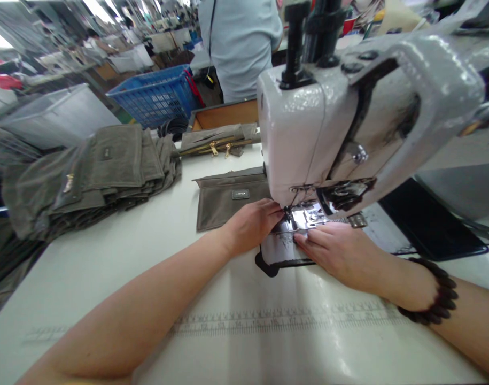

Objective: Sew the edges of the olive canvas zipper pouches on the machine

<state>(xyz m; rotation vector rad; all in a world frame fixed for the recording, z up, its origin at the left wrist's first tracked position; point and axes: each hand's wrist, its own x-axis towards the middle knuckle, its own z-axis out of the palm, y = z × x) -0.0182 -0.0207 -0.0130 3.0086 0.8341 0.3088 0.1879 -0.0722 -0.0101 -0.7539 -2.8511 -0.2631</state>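
Observation:
An olive-brown fabric panel (218, 200) with a small dark label (240, 194) lies on the table, its right end running under the head of a sewing machine (294, 133). My left hand (254, 222) is on the panel's near right corner, fingers together beside the presser foot (288, 215); the fingertips are partly hidden. My right hand (340, 248) rests on the metal bed just right of and nearer than the needle, fingers extended and lying low. A small dark spot shows at its fingertip; I cannot make out what it is. The needle area is lit brightly.
Stacked olive fabric pieces (124, 160) lie at the left. Behind the panel are strips with brass zipper pulls (214, 148). A wooden-sided box (228, 115), a blue crate (156, 93) and a person in light blue (242, 48) are beyond. A black slab (432, 224) lies right.

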